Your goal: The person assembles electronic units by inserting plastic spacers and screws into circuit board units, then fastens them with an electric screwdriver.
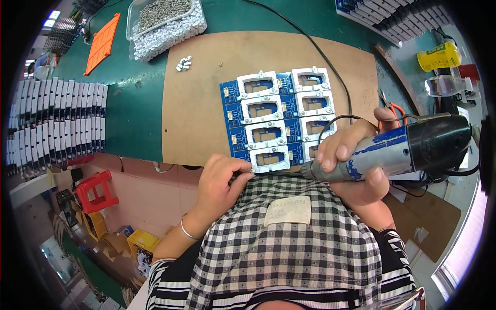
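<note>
The blue circuit panel [292,127] lies at the centre of the frame, bearing two columns of four white frames [267,135], each with a rounded opening and small screws; the lower right one is partly covered. The right grip [356,155] is wrapped around a scuffed grey-and-blue power screwdriver [387,150] with a black rear end. The left grip [223,178] is narrow, thumb and forefinger at the panel's lower left corner; whether it pinches anything, I cannot tell.

Beneath is a brown sheet [194,113] on a green table [132,121]. At upper left stand a clear tub [168,26] of screws and white pieces and an orange plate [102,45]; stacked boards [57,124] fill the left edge. A yellow bottle [439,57] lies upper right, a red stool [96,191] stands lower left.
</note>
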Available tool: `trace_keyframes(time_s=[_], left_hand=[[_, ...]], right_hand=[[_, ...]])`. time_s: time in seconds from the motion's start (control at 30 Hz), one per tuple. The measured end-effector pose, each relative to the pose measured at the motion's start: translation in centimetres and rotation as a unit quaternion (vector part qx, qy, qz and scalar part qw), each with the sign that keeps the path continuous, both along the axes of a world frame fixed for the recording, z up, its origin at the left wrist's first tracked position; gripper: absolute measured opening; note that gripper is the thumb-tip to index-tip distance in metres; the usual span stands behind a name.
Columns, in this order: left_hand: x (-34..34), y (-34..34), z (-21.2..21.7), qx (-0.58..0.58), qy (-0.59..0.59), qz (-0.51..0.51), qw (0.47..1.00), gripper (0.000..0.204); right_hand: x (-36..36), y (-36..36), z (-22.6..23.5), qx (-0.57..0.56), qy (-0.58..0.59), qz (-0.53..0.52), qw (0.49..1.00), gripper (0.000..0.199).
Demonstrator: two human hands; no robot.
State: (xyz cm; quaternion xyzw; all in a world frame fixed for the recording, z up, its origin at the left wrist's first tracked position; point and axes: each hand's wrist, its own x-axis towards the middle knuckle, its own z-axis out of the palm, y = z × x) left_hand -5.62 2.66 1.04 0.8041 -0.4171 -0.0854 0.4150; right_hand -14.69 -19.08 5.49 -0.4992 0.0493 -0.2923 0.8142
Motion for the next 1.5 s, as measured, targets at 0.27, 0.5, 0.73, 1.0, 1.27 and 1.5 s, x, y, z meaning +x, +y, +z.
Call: trace_keyframes(time_s=[0.27,0.5,0.73,1.0,1.27,1.5], left_hand=[[0.2,-0.3,-0.4,-0.005,-0.105,-0.021,0.994,0.021],[0.4,-0.7,-1.3,-0.062,-0.126,-0.052,0.989,0.021],[0.9,-1.1,-2.7,-0.136,-0.086,-0.089,0.983,0.021],[1.2,-1.4,-2.1,-0.152,-0.041,-0.076,0.985,0.022],[1.4,-1.6,-2.7,-0.172,-0.042,-0.101,0.979,0.033],[1.1,-1.9,-2.9,-0.196,-0.024,-0.086,0.976,0.033]], right_hand=[[-0.2,-0.1,0.2,-0.017,-0.006,0.023,1.0,0.081],[0.2,-0.4,1.4,-0.131,-0.105,0.167,0.971,0.076],[1.6,0.7,1.0,-0.156,-0.163,0.148,0.963,0.078],[2.3,1.9,1.3,-0.182,-0.174,0.183,0.95,0.076],[3.2,2.0,0.8,-0.212,-0.186,0.22,0.934,0.078],[3.3,2.4,1.0,-0.256,-0.187,0.219,0.923,0.075]])
